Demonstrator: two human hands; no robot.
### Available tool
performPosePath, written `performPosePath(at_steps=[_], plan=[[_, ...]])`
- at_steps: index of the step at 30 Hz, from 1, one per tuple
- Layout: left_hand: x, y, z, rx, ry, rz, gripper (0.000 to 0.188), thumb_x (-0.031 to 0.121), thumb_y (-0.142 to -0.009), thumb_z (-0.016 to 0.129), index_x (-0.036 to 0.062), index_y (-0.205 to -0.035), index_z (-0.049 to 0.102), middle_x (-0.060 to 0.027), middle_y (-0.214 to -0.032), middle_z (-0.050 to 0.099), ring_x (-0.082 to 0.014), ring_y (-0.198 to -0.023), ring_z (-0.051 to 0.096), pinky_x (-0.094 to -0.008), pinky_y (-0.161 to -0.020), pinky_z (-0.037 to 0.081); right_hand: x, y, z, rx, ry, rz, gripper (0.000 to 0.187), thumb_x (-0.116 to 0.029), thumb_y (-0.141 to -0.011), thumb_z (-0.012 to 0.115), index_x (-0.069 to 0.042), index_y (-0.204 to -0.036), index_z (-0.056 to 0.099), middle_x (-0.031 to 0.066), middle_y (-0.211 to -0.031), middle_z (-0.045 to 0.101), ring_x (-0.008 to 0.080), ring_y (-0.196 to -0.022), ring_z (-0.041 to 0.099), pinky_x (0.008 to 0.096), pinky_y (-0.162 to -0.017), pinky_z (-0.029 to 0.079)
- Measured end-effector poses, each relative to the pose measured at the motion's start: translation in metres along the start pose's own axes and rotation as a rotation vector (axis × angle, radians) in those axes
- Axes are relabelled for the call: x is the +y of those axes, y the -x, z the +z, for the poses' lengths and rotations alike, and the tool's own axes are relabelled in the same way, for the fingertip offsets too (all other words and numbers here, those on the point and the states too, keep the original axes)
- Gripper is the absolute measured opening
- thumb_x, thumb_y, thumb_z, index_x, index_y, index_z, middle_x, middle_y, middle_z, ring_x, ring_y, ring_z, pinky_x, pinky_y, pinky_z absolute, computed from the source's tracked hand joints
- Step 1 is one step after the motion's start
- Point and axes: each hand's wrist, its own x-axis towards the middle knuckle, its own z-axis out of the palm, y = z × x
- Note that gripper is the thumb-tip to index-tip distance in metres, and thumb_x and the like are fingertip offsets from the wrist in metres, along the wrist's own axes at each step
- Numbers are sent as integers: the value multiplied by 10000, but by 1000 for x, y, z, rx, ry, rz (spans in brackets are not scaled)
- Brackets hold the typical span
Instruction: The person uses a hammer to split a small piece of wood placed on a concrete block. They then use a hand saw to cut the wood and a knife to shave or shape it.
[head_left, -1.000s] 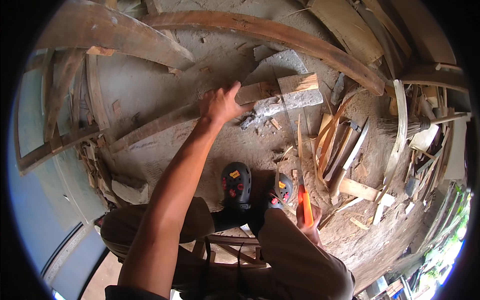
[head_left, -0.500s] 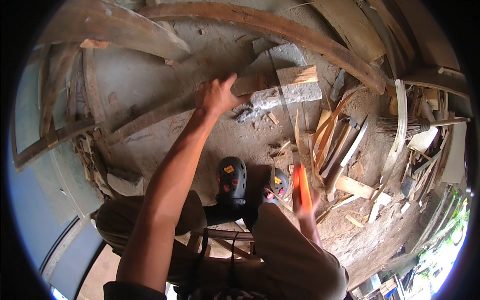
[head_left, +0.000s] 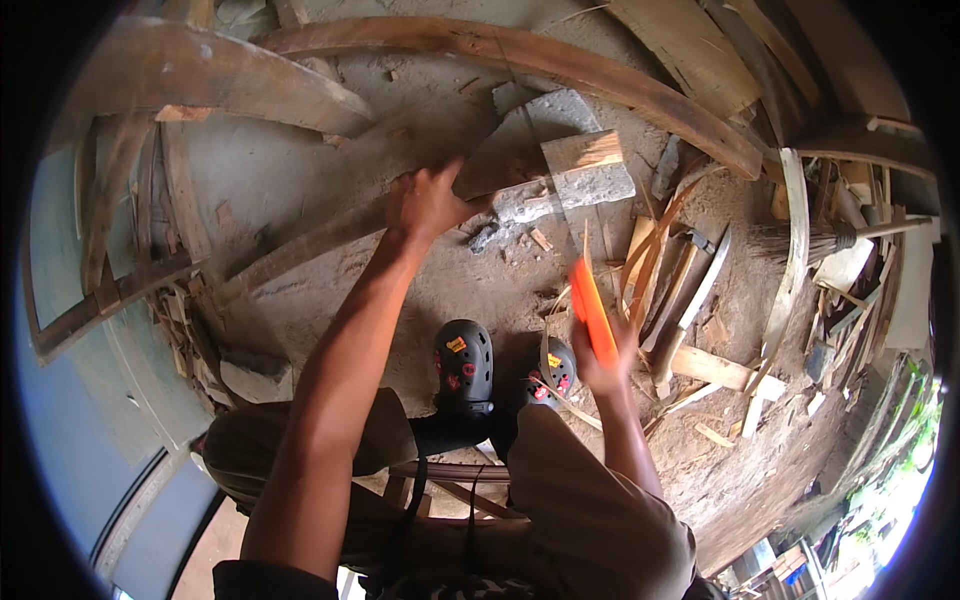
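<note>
I observe a dusty floor (head_left: 330, 170). A long wooden beam (head_left: 510, 165) lies across a broken concrete slab (head_left: 595, 187), its pale end just short of the slab's right edge. A saw (head_left: 592, 310) points away from me, its blade crossing the beam near that end; I cannot determine any depth of cut. A long knife (head_left: 705, 285) and a hammer (head_left: 672, 290) lie side by side off the slab's near right corner. The right hand (head_left: 605, 355) has its fingers wrapped round the saw's orange handle. The left hand (head_left: 425, 205) rests on the beam beside the slab's left edge, thumb spread from the fingers.
</note>
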Motion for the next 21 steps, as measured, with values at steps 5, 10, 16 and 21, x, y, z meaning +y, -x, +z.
performPosePath(at_steps=[5, 10, 16, 21], plan=[[-3, 0, 8, -6, 54, 30, 701, 619, -663, 818, 114, -1137, 711, -177, -840, 743, -382, -786, 733, -467, -687, 600, 15, 35, 2, 108, 132, -199, 59, -52, -734, 673, -43, -723, 616, 113, -589, 553, 310, -455, 556, 398, -441, 428], [-9, -2, 21, 112, 28, 67, 717, 697, -677, 754, 159, -1147, 699, -187, -786, 735, -379, -754, 736, -492, -701, 599, 30, 108, -29, 47, 136, -174, 37, -47, -752, 641, -28, -754, 610, 97, -572, 543, 272, -446, 544, 376, -438, 420], [-3, 4, 7, 36, 18, -5, 736, 727, -679, 744, 166, -1154, 697, -198, -780, 730, -388, -760, 735, -498, -684, 600, -6, -22, 18, 117, -99, -161, 40, -51, -794, 651, -48, -771, 619, 110, -596, 545, 274, -460, 536, 372, -452, 401], [3, -2, 4, -74, -37, -42, 758, 750, -669, 741, 162, -1143, 692, -182, -751, 727, -372, -732, 737, -490, -657, 600, 31, 98, -20, 97, 109, -214, 79, -37, -762, 630, -49, -694, 593, 97, -566, 514, 280, -434, 525, 378, -428, 408]])
